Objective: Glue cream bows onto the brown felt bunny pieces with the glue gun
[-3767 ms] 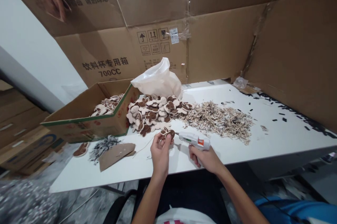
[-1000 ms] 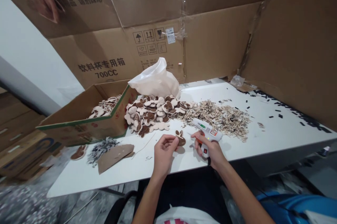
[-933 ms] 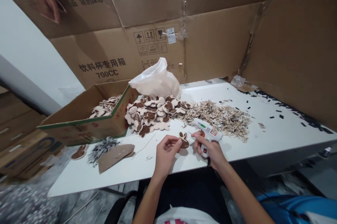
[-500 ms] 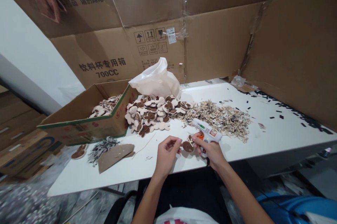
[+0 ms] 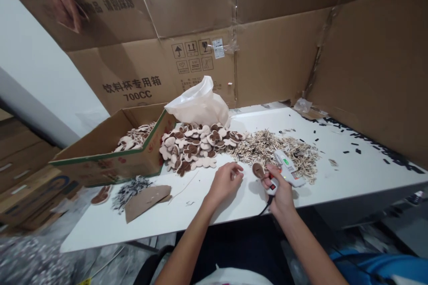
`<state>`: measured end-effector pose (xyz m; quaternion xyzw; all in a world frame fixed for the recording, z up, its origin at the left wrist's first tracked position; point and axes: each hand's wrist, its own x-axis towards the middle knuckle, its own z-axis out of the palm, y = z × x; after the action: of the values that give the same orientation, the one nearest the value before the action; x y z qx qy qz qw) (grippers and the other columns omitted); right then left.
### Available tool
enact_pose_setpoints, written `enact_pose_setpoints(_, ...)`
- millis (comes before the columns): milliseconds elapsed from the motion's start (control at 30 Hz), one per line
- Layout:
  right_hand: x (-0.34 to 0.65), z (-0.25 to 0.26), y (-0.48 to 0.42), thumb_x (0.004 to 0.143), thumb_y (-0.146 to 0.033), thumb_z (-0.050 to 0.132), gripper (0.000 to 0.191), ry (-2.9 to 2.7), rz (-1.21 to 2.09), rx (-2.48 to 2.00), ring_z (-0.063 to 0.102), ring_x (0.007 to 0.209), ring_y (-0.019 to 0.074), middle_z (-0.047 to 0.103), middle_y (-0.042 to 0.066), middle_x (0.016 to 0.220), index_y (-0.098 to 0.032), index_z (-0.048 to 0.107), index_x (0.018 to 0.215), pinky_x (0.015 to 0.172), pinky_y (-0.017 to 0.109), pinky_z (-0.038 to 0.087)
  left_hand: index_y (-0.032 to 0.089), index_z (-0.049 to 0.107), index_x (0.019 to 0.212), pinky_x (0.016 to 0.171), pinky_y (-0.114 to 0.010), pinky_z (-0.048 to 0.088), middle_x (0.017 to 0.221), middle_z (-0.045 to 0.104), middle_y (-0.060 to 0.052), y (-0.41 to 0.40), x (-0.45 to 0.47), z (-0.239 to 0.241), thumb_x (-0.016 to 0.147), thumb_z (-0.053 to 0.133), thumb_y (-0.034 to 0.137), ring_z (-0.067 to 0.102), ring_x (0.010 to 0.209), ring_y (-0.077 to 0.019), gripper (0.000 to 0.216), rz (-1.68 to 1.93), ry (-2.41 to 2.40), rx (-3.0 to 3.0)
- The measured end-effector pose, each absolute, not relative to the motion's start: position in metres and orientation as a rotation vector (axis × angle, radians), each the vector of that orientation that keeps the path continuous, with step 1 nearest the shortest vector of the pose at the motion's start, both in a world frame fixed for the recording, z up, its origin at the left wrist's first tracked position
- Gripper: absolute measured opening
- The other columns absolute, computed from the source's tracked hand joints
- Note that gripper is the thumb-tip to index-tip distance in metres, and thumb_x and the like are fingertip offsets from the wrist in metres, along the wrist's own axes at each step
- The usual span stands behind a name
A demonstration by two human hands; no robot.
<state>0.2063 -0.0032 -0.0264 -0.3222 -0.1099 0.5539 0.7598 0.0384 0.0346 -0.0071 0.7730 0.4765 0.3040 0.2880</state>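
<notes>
My right hand (image 5: 280,189) is closed on a white hot glue gun (image 5: 288,167) with a green label, a black cord running from its handle. The same hand also pinches a brown and cream felt bunny piece (image 5: 257,170) by its fingertips. To the left, my left hand (image 5: 228,181) hovers over the white table with bent fingers apart and nothing visible in them. Beyond the hands lie a heap of brown and cream bunny pieces (image 5: 190,144) and a pile of thin beige cord-like bits (image 5: 267,144).
A cardboard box (image 5: 110,162) of felt pieces stands left of the heap, a white plastic bag (image 5: 203,102) behind it. Dark shreds (image 5: 132,191), a cardboard scrap (image 5: 147,202) and a single bunny (image 5: 101,195) lie front left. Small black pieces (image 5: 357,142) are scattered right. Cardboard walls (image 5: 277,53) enclose the back.
My left hand has let go of the bunny piece and moved slightly up and right. The right hand has carried the glue gun and the bunny piece to the right.
</notes>
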Motion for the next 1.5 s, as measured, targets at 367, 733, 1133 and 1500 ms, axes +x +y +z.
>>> enact_pose_setpoints(367,0.216,-0.032,0.001,0.064,-0.018,0.090,0.030,-0.121,1.274,-0.594,0.040,0.038,0.0003,0.057,-0.008,0.056,-0.017,0.061,0.073,0.035,0.009,0.040,0.023,0.068,0.114,0.088,-0.038,0.050,0.126,0.056,-0.010,0.028,0.065,-0.004,0.099,0.053,0.022,0.055,0.112,-0.0266,0.021,0.636,1.113,2.754)
enact_pose_setpoints(733,0.211,-0.030,0.002,0.062,-0.022,0.092,0.033,-0.127,1.297,-0.655,0.040,0.040,0.0009,0.057,-0.007,0.056,-0.016,0.065,0.079,0.035,0.010,0.037,0.021,0.070,0.107,0.087,-0.038,0.049,0.114,0.068,-0.007,-0.023,0.034,0.002,0.090,0.071,0.045,0.055,0.101,-0.0255,0.029,0.570,0.863,2.723)
enact_pose_setpoints(1133,0.197,-0.036,-0.003,0.069,-0.036,0.092,0.034,-0.470,1.185,-0.878,0.049,0.042,0.0080,0.063,-0.002,0.056,-0.017,0.070,0.085,0.041,0.018,0.041,0.020,0.066,0.091,0.074,-0.031,0.047,0.085,0.068,-0.005,-0.052,0.016,-0.010,0.099,0.059,0.032,0.060,0.080,-0.0184,0.016,1.072,1.210,1.802)
enact_pose_setpoints(1500,0.193,-0.032,-0.007,0.073,-0.044,0.088,0.033,-0.650,1.101,-0.987,0.051,0.042,0.0092,0.065,0.000,0.058,-0.017,0.070,0.082,0.041,0.019,0.039,0.018,0.079,0.107,0.083,-0.030,0.054,0.100,0.078,-0.009,-0.027,0.030,-0.012,0.084,0.078,0.041,0.069,0.089,-0.0202,0.033,1.199,1.139,1.213)
